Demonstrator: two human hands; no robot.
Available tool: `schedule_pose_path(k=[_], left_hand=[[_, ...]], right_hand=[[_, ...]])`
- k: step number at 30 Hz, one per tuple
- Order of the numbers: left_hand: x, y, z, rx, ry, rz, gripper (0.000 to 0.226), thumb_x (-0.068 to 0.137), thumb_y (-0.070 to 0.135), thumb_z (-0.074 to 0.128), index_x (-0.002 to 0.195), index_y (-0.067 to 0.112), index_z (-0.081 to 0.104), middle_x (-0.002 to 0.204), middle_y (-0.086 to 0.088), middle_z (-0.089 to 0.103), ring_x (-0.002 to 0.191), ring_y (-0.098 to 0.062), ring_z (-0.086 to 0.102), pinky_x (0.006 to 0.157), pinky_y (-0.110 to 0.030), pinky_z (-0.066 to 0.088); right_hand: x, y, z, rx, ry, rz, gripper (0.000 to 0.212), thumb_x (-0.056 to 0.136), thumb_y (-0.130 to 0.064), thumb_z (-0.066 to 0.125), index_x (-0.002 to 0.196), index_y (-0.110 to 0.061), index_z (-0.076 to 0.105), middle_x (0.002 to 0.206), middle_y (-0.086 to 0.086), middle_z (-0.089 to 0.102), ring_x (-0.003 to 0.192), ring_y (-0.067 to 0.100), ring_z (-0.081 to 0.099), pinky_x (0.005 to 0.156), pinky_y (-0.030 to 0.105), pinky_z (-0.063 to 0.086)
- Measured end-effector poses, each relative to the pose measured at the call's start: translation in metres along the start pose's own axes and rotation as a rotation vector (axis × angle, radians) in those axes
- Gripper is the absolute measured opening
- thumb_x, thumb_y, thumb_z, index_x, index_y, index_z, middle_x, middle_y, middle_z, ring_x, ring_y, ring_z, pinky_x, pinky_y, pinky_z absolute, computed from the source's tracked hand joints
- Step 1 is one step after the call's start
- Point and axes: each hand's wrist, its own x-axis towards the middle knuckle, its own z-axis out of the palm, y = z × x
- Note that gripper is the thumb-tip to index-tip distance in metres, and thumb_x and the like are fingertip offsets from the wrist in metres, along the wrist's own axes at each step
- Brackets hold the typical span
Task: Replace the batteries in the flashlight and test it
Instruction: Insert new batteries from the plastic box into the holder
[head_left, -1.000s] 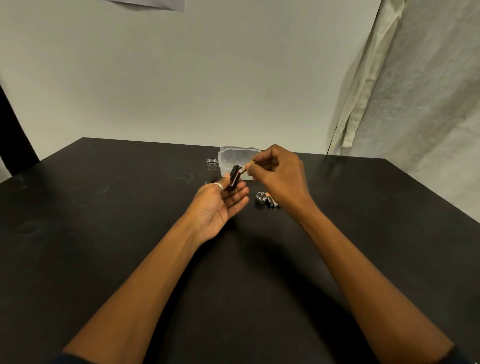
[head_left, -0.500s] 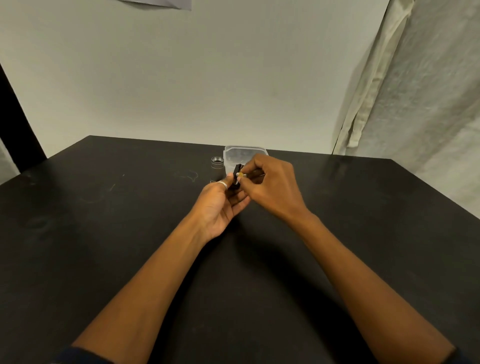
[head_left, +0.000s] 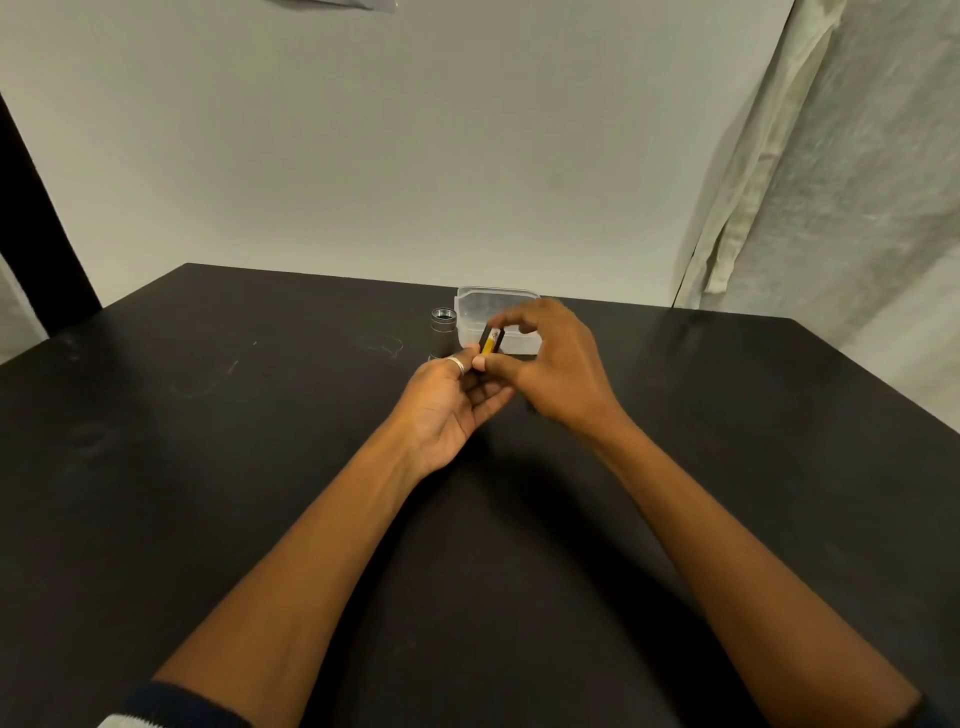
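The left hand (head_left: 447, 410) lies palm-up above the table (head_left: 208, 415), forearm reaching forward, its ringed thumb and fingertips pinching a black holder (head_left: 500, 340) tilted upright with a yellow battery (head_left: 488, 347) in it. The right hand (head_left: 556, 374) arches over from the right, thumb at the holder's lower end and forefinger curled by its top; whether it truly grips cannot be told. The flashlight (head_left: 443, 332) stands upright just behind the hands, touching a clear box (head_left: 498, 301).

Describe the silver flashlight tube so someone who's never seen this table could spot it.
On the black table, look toward the far edge for the clear plastic container. Just left of it stands the flashlight tube, upright, open end up: the only silver metal cylinder there.
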Motion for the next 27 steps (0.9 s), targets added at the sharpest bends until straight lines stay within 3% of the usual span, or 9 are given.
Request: schedule_pose_path(k=[2,4,6,10,13,20,27], left_hand=[[0.000,0.000,0.000,-0.003,-0.012,-0.009,0.025,0.107,0.020,0.048,0.103,0.005,0.067,0.089,-0.010,0.073,0.077,-0.016,0.074,0.071,-0.029,0.061],[-0.001,0.000,0.001,-0.005,-0.035,-0.018,0.026,0.107,0.019,0.047,0.107,0.003,0.068,0.088,-0.011,0.076,0.081,-0.018,0.076,0.071,-0.029,0.061],[-0.002,0.000,0.001,-0.005,-0.055,-0.019,0.026,0.107,0.017,0.047,0.109,0.004,0.069,0.089,-0.011,0.077,0.085,-0.019,0.076,0.071,-0.030,0.062],[-0.003,0.000,0.002,-0.005,-0.074,-0.016,0.025,0.107,0.017,0.047,0.112,0.004,0.068,0.089,-0.012,0.077,0.085,-0.020,0.076,0.072,-0.030,0.061],[-0.004,0.000,0.002,0.004,-0.091,-0.009,0.025,0.107,0.017,0.047,0.110,0.004,0.068,0.089,-0.011,0.077,0.083,-0.020,0.076,0.073,-0.030,0.062],[-0.005,-0.002,0.006,0.086,-0.099,-0.013,0.028,0.107,0.026,0.047,0.108,0.005,0.066,0.081,-0.008,0.074,0.079,-0.018,0.076,0.070,-0.030,0.062],[-0.005,-0.002,0.005,0.095,-0.092,-0.022,0.028,0.107,0.026,0.048,0.112,0.005,0.065,0.081,-0.007,0.073,0.077,-0.017,0.074,0.069,-0.029,0.061]], right_hand=[[0.003,0.002,-0.004,0.094,-0.046,0.192,0.065,0.074,-0.030,0.091,0.132,-0.021,0.062,0.127,-0.011,0.061,0.113,0.002,0.057,0.092,0.022,0.050],[0.005,0.004,-0.006,0.296,-0.127,0.348,0.073,0.074,-0.023,0.092,0.139,-0.014,0.057,0.129,-0.004,0.066,0.116,0.011,0.064,0.100,0.033,0.055],[0.005,0.006,-0.008,0.462,-0.175,0.423,0.062,0.076,-0.014,0.090,0.132,-0.010,0.062,0.118,0.004,0.074,0.109,0.017,0.072,0.100,0.038,0.057],[0.005,0.009,-0.010,0.610,-0.167,0.449,0.046,0.077,-0.004,0.086,0.120,-0.006,0.069,0.110,0.011,0.077,0.099,0.020,0.077,0.086,0.027,0.061],[0.005,0.009,-0.010,0.667,-0.150,0.463,0.042,0.078,0.001,0.084,0.117,-0.004,0.070,0.110,0.016,0.076,0.094,0.022,0.076,0.083,0.027,0.061],[0.006,0.012,-0.009,0.619,-0.110,0.468,0.030,0.086,-0.009,0.081,0.114,-0.001,0.071,0.102,0.016,0.078,0.091,0.022,0.074,0.098,0.043,0.059],[0.005,0.013,-0.009,0.623,-0.121,0.482,0.024,0.087,-0.012,0.080,0.109,-0.004,0.073,0.097,0.008,0.078,0.094,0.023,0.074,0.101,0.048,0.057]])
